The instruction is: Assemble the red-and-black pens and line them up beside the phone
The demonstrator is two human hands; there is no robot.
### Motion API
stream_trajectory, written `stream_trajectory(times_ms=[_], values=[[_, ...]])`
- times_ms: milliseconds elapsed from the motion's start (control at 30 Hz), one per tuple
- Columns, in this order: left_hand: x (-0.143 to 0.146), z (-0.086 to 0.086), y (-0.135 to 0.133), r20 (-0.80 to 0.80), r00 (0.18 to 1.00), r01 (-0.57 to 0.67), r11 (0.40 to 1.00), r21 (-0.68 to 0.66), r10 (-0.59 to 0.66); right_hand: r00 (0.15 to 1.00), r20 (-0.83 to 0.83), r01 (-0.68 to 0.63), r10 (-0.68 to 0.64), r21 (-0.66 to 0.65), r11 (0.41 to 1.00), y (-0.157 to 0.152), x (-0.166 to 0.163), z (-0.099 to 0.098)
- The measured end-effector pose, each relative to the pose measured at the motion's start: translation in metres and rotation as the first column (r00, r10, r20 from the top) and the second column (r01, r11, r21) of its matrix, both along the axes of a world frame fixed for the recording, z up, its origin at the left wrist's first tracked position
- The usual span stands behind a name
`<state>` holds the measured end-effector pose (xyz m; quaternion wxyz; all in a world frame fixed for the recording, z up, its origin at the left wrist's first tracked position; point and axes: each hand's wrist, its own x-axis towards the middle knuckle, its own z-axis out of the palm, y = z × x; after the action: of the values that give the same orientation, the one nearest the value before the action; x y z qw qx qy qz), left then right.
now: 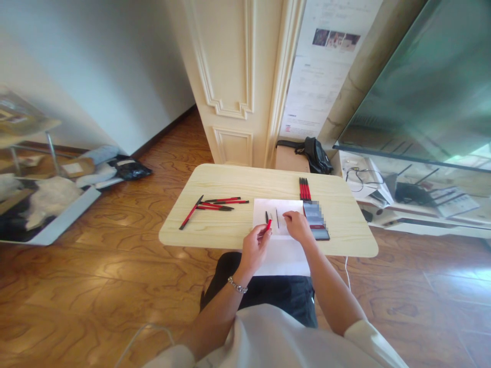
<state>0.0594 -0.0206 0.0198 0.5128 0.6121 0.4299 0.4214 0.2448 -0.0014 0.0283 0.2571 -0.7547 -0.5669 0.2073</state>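
My left hand [256, 246] is closed around a red pen barrel [269, 224], whose end sticks up past the fingertips. Over the right part of the white paper [282, 258], my right hand [297, 226] has its thumb and fingertips pinched together; anything between them is too small to make out. Between the hands, a short black pen part [267, 216] and a thin dark ink refill [278, 219] lie on the sheet. A faint, slim piece rests between those two. The paper overhangs the table's near edge.
Several red and black pens [217, 206] lie loosely on the table's left side. A neat row of similar pens [305, 189] is at the back right, above a dark-edged phone or tablet [320, 232]. A black bag [316, 156] sits behind the wooden table [230, 179].
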Motion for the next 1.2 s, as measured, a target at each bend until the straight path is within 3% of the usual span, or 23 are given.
stream_trajectory(times_ms=[133,233,400,767,1200], values=[[0.002,0.001,-0.001,0.001,1.000,-0.006,1.000,0.007,0.006,0.881,-0.473,0.012,0.030,0.086,0.996,-0.006,0.002,0.007],[0.005,0.003,-0.002,-0.004,1.000,0.002,1.000,0.012,-0.002,0.792,-0.603,0.025,0.089,0.178,0.984,-0.012,-0.006,0.020],[0.006,0.008,-0.004,-0.029,0.999,0.035,0.999,0.024,-0.034,0.804,-0.576,-0.006,0.145,0.236,0.972,-0.019,-0.018,0.038],[0.001,0.006,-0.002,-0.131,0.991,0.040,0.992,0.120,-0.024,0.906,-0.364,-0.166,0.214,0.160,0.973,-0.023,-0.017,0.048],[0.003,0.003,-0.004,-0.063,0.996,0.061,0.996,0.062,-0.057,0.886,-0.368,-0.248,0.283,0.140,0.959,-0.026,-0.012,0.047]])
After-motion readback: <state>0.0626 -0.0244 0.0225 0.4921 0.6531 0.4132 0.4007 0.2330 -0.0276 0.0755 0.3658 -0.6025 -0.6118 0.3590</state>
